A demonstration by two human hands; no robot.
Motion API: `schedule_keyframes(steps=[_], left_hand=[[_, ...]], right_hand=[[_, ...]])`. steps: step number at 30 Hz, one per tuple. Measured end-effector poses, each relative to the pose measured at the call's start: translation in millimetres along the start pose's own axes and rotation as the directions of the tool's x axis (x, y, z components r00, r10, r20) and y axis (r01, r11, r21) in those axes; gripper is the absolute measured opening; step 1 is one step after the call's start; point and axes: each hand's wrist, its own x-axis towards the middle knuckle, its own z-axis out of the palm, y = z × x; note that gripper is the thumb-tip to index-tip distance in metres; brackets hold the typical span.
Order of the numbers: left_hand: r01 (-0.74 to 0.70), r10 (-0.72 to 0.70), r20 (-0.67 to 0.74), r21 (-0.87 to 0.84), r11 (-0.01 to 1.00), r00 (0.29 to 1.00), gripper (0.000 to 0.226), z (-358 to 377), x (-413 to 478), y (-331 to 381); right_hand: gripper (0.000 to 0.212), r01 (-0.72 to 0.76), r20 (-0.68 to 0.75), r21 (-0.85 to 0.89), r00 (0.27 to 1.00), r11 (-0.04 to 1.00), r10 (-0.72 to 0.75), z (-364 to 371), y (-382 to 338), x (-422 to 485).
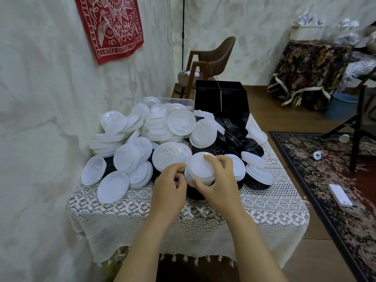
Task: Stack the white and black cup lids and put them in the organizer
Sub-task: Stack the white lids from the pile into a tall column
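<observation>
A big heap of white cup lids (142, 139) covers the left and middle of the table, with black cup lids (234, 137) piled to the right and underneath. A short stack of white lids (200, 168) is held above the heap's front. My right hand (218, 184) grips this stack, fingers over its top and thumb at its lower edge. My left hand (169, 185) pinches the stack's left edge with curled fingers. The black organizer (221, 98), divided into compartments, stands at the table's far end.
A lace cloth (183, 216) covers the small table, which stands against the wall on the left. A clear plastic bin (179, 101) sits behind the heap. A brown chair (211, 62) stands beyond the table. A patterned rug (335, 190) lies on the floor to the right.
</observation>
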Motion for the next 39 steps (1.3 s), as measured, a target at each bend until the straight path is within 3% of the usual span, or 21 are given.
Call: schedule_keyframes(steps=[4,7,12,15,19,22,24,25,27,32,39], left_hand=[[0.15,-0.129,0.1,-0.248,0.957,0.987,0.025,4.9,-1.9,6.8],[0.297,-0.221,0.202,-0.565,0.769,0.954,0.024,7.8,-3.7,19.7],[0.337,-0.236,0.244,-0.742,0.579,0.941,0.032,5.0,-0.2,19.3],[0.366,-0.211,0.298,-0.77,0.523,0.931,0.031,0.3,3.5,20.5],[0.458,-0.153,0.455,-0.696,0.553,0.877,0.031,1.0,-6.2,21.1],[0.447,-0.175,0.522,-0.457,0.769,0.835,0.031,1.7,-14.3,8.3],[0.291,-0.176,0.504,-0.16,0.943,0.846,0.032,1.3,-17.1,-6.1],[0.203,-0.163,0.495,-0.028,0.979,0.854,0.033,0.9,-17.9,-11.4],[0.083,-0.133,0.481,0.125,0.989,0.867,0.034,0.6,-19.8,-17.4],[-0.08,-0.04,0.454,0.242,0.967,0.89,0.04,6.7,-24.6,-21.7],[-0.067,-0.031,0.419,0.216,0.974,0.907,0.048,10.2,-34.5,-22.7]], right_hand=[[0.064,-0.107,-0.057,0.116,0.992,0.988,0.114,-3.0,-6.5,-4.7],[0.065,-0.136,-0.07,0.168,0.986,0.976,0.149,-1.8,-12.1,-11.9],[0.067,-0.065,0.067,0.186,0.996,0.98,0.054,-11.6,-11.3,-21.0],[0.068,-0.035,0.066,0.193,0.998,0.981,0.022,-23.6,-6.0,-23.9],[0.074,-0.052,0.208,0.189,0.978,0.981,0.012,-40.8,0.0,-30.9],[0.074,-0.074,0.289,0.117,0.957,0.99,0.038,-46.1,6.9,-44.7],[0.072,-0.108,0.339,0.077,0.938,0.991,0.076,-46.4,11.6,-54.2],[0.071,-0.124,0.359,0.047,0.928,0.991,0.099,-45.9,12.9,-57.1],[0.07,-0.147,0.374,-0.007,0.917,0.989,0.139,-43.6,14.8,-59.5],[0.066,-0.175,0.365,-0.067,0.912,0.982,0.187,-34.1,12.1,-64.8],[0.068,-0.241,0.294,-0.114,0.919,0.964,0.264,-19.8,11.2,-61.5]])
